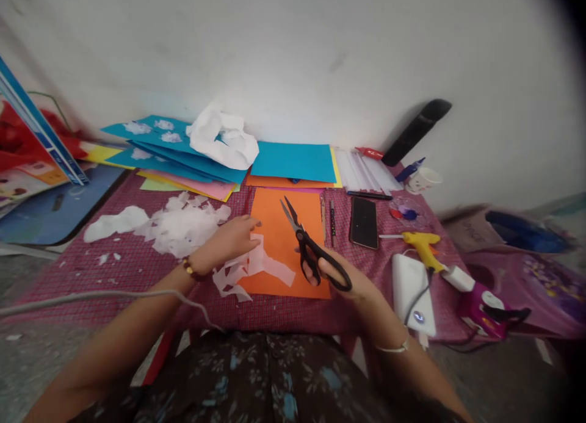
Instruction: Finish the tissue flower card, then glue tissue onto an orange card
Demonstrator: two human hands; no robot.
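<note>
My right hand (pixel 336 276) holds black-handled scissors (pixel 301 235), fingers in the handle loops. The blades point away from me, slightly apart, over an orange sheet (pixel 270 209). My left hand (pixel 233 238) hovers by the sheet's left edge, fingers apart. Thin white paper strips (pixel 272 267), cut and loosely tangled, lie just below its fingertips, partly on the orange sheet and partly on the checked cloth. Whether the fingertips touch a strip is hard to see. Left of that hand spreads a heap of white paper scraps (pixel 183 224).
Blue sheets with white paper flowers (pixel 160 136) and a crumpled white paper roll (pixel 224 136) are at the back left. On the right are a phone (pixel 364 221), a yellow glue gun (pixel 423 246), a white power strip (pixel 412 289) and a paper cup (pixel 423 180). A cable (pixel 114 295) crosses my left forearm.
</note>
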